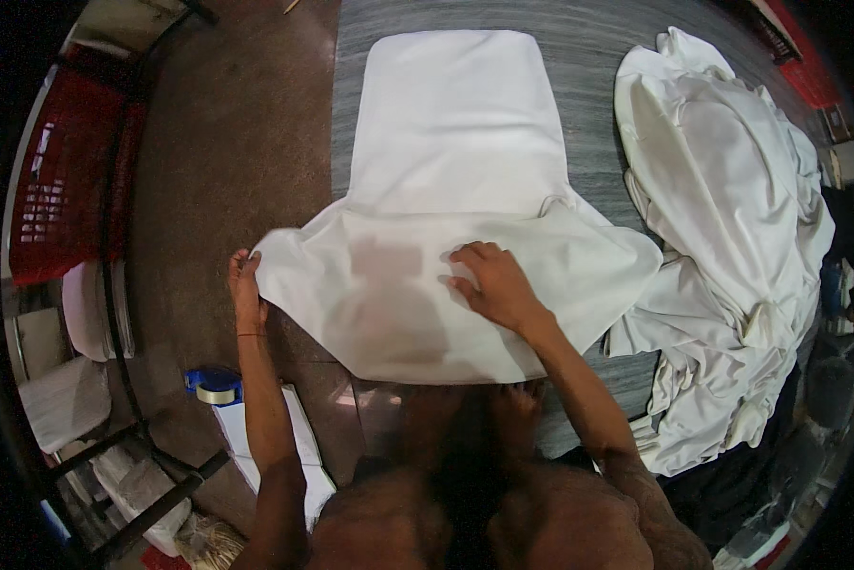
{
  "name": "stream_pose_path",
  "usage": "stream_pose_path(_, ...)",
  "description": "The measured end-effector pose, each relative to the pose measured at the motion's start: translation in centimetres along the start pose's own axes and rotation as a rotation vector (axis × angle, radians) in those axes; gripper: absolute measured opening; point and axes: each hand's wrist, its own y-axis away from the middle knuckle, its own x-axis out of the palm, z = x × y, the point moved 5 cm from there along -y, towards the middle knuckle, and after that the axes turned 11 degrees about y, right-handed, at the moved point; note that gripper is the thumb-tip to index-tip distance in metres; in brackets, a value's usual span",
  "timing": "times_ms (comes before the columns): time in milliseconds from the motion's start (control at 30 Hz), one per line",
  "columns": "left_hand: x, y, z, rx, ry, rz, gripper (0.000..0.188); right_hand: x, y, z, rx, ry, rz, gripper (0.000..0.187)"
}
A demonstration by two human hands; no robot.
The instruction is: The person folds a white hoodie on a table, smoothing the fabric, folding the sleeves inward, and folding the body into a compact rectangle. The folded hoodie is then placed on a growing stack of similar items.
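A white stretchy fabric cover [460, 123], shaped like a chair cover, lies spread in front of me. Its upper part is a smooth rounded panel, and the lower part flares out into a point on each side. My left hand [244, 275] pinches the left point at its edge. Over the middle of the lower part is my right hand [498, 285], fingers apart and resting on the cloth, gripping nothing. Small creases show near the right side of the fold.
A heap of crumpled white fabric [731, 190] lies to the right on the grey streaked surface [593, 114]. Left of me stand a black metal frame [127, 351] and a red crate [75, 161]. A blue tape dispenser [208, 382] and a white flat item [303, 446] lie near my left forearm.
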Motion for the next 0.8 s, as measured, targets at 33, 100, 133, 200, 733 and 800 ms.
stream_pose_path(33,0.7,0.6,-0.9,0.019,0.031,0.031,0.018,0.7,-0.1,0.8,0.01,-0.035,0.037,0.03)
stream_pose_path(100,4.0,3.3,-3.8,0.099,-0.027,0.148,0.02,1.7,0.5,1.8,-0.039,-0.089,-0.044,0.026)
stream_pose_path(133,6.6,5.6,-5.3,0.151,-0.118,0.241,0.021,2.1,1.1,2.2,-0.058,-0.116,-0.086,0.024)
stream_pose_path(200,12.6,11.2,-6.9,0.115,-0.024,0.525,0.023,2.7,2.3,1.5,0.162,-0.431,-0.068,0.023)
stream_pose_path(733,3.6,22.9,9.1,0.285,-0.688,0.139,0.046,2.0,-1.6,-2.3,0.453,-0.018,0.005,0.04)
stream_pose_path(800,2.5,22.6,9.3,0.205,-0.647,0.074,0.038,1.0,-3.4,-1.5,0.376,-0.025,-0.243,0.04)
